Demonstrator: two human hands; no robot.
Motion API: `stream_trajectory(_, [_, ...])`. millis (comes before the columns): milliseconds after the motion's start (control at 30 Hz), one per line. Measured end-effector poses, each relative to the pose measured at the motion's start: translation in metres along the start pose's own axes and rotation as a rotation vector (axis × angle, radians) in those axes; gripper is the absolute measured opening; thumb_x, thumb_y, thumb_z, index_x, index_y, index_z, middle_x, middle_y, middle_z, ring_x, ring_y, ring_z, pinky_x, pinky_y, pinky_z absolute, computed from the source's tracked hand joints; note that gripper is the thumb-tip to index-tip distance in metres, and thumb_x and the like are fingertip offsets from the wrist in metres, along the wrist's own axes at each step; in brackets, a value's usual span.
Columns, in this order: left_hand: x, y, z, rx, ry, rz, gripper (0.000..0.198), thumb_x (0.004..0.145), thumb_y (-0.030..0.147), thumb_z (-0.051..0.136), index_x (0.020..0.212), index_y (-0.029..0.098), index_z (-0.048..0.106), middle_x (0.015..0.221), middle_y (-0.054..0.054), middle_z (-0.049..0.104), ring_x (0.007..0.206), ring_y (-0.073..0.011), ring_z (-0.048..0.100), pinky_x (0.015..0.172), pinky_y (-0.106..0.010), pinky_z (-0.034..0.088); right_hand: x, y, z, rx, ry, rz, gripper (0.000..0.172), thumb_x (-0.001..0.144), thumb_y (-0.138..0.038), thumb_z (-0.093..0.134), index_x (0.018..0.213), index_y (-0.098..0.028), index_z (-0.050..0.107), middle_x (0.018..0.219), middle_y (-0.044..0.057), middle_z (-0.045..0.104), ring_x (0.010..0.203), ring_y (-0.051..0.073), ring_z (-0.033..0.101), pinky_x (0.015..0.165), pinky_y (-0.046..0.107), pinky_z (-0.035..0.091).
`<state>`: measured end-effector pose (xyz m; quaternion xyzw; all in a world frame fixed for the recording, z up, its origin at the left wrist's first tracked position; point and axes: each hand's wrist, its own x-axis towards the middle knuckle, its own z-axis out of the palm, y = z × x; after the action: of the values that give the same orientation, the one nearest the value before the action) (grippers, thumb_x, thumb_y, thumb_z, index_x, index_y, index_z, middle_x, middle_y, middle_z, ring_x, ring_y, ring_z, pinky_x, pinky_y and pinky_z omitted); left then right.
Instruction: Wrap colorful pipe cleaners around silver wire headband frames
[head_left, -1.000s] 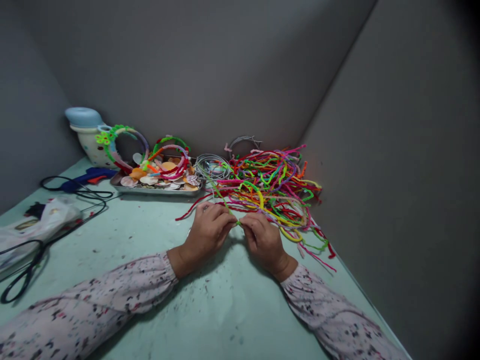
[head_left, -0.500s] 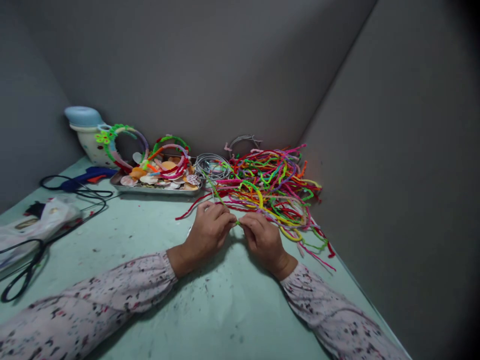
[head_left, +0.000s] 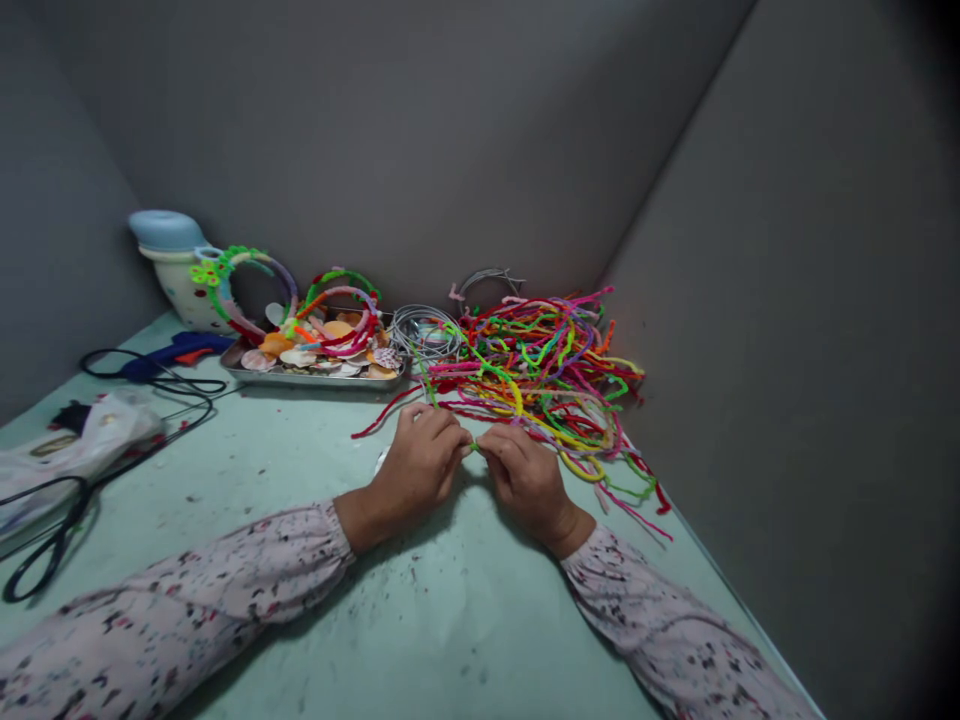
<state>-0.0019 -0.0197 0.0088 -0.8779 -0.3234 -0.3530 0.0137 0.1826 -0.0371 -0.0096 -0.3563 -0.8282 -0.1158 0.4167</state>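
Note:
Between my fingertips shows a short bit of a green pipe cleaner (head_left: 474,446). My left hand (head_left: 421,462) pinches it from the left, and a green strand rises behind its knuckles toward the wire coil. My right hand (head_left: 529,482) pinches the same piece from the right, its fingers curled. The two hands nearly touch, just above the table. Most of the held piece is hidden by the fingers. Beyond my right hand spreads a tangled heap of colourful pipe cleaners (head_left: 555,345).
A metal tray (head_left: 315,380) holds shells and fuzzy-wrapped rings. A silver wire coil (head_left: 426,332) lies beside it. At the left are a blue-lidded container (head_left: 184,285), a blue tool (head_left: 169,352), a black cord (head_left: 75,510) and a plastic bag (head_left: 120,430). Grey walls enclose the table (head_left: 420,640).
The green strand behind my left hand has shifted slightly left and stands more upright. Both hands hold nearly the same place and the same pinch.

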Motion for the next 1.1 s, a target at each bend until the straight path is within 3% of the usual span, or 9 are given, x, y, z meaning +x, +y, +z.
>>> stream_trajectory(667, [0.0006,-0.0024,0.0004,-0.004,-0.054,0.014,0.015,0.09,0.018,0.041,0.087,0.016,0.056,0.085,-0.006,0.058,0.083,-0.0194,0.049,0.085,-0.041,0.034,-0.001,0.0009,-0.0002,0.003,0.003,0.004,0.018,0.089,-0.012,0.048,0.103,-0.02,0.056,0.093,0.008,0.066,0.088,0.018,0.062,0.075,0.031,0.052])
stream_trajectory(767, [0.001,-0.0005,-0.0012,-0.018,0.007,0.006,0.014,0.09,0.018,0.044,0.094,0.018,0.057,0.09,-0.006,0.059,0.087,-0.0199,0.051,0.086,-0.041,0.034,0.0,0.0013,-0.0002,-0.002,0.011,0.031,0.017,0.089,-0.013,0.048,0.103,-0.02,0.056,0.094,0.008,0.065,0.089,0.018,0.062,0.075,0.031,0.052])
stream_trajectory(867, [0.0001,0.0025,-0.0044,-0.021,0.162,-0.056,0.021,0.087,0.018,0.05,0.107,0.018,0.055,0.101,-0.008,0.057,0.096,-0.0221,0.051,0.086,-0.041,0.036,0.0016,0.0014,-0.0001,0.019,0.038,0.088,0.016,0.088,-0.014,0.05,0.102,-0.02,0.056,0.092,0.007,0.065,0.09,0.019,0.062,0.077,0.032,0.052])
stream_trajectory(967, [-0.0018,0.0038,-0.0065,-0.038,0.273,-0.106,0.023,0.084,0.018,0.053,0.107,0.019,0.054,0.102,-0.009,0.056,0.098,-0.0228,0.05,0.085,-0.04,0.038,0.0029,0.0012,-0.0001,0.057,0.106,0.178,0.015,0.088,-0.015,0.05,0.1,-0.02,0.057,0.092,0.007,0.063,0.09,0.019,0.06,0.078,0.034,0.052])
stream_trajectory(1100, [-0.0027,0.0009,-0.0033,-0.078,0.206,-0.106,0.018,0.084,0.018,0.052,0.102,0.019,0.055,0.098,-0.008,0.059,0.095,-0.0225,0.052,0.082,-0.039,0.039,0.0035,0.0008,-0.0005,0.088,0.197,0.264,0.014,0.089,-0.016,0.048,0.099,-0.021,0.056,0.09,0.007,0.061,0.09,0.02,0.059,0.078,0.036,0.051])
